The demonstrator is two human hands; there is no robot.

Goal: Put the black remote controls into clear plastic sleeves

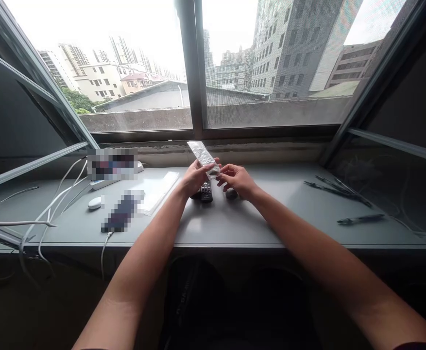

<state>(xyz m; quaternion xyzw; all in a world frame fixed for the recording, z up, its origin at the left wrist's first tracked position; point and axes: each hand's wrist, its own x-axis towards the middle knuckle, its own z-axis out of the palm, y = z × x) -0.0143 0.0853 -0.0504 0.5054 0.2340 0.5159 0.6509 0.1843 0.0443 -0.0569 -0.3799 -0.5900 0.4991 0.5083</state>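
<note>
Clear plastic: one packet (201, 152), held aslant above the desk (227, 223). Below: at least one remote (206, 193); one dark rounded object (230, 194). Left hand (194, 177): extended forward, closed on the packet. Right hand (239, 179): fingers bent at its lower end; whether they grip cannot be determined.
</note>
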